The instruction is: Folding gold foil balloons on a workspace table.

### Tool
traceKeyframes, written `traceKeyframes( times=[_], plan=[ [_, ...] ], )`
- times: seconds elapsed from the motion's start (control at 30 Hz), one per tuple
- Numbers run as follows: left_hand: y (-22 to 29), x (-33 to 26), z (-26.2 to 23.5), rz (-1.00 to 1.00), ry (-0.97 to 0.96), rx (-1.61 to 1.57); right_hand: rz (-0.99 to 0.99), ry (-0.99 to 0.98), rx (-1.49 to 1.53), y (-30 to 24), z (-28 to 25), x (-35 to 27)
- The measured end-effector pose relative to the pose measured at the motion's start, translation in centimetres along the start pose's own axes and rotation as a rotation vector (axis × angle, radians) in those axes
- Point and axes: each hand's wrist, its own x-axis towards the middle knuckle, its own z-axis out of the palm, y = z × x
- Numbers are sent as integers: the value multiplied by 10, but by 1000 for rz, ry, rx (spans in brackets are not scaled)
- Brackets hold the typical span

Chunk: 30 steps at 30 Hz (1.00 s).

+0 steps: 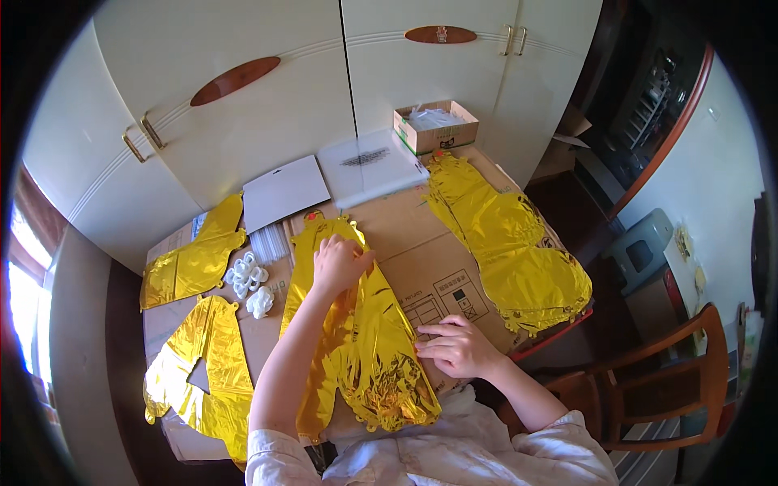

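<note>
A flat, uninflated gold foil balloon (356, 324) lies lengthwise in front of me, its near end crumpled and close to my body. On its upper part rests my left hand (337, 262), palm down, with the thumb stretched to the right. My right hand (455, 347) is at the balloon's right edge, fingers extended and apart, the tips touching the foil. More flat gold foil balloons lie around it: a large rounded one (515, 251) at the right, an angular one (198, 255) at the far left, and one with a gap in it (215, 364) at the near left.
Brown cardboard (405, 235) covers the table. At the back are a white sheet (285, 193), a clear plastic pack (369, 170) and a small carton (438, 130). White ribbon rolls (245, 275) sit left of the middle balloon. A wooden chair (648, 389) stands at the right.
</note>
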Motion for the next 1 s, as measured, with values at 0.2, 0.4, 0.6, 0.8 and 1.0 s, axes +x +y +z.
traceKeyframes(
  times=[0.2, 0.4, 0.6, 0.8, 1.0],
  plan=[
    [-2, 18, 5, -59, -39, 0, -7, 10, -2, 0, 0, -1],
    [-7, 20, 11, -63, -47, -1, 0, 12, -12, 0, 1, -1],
    [-11, 21, 17, -97, 0, -25, -8, 16, -25, 1, 3, -3],
    [1, 27, 10, -201, -42, -57, -6, 16, -30, 1, 2, -3],
    [-6, 39, 21, -200, -32, -3, -16, 20, -28, 0, 1, -1]
  ],
)
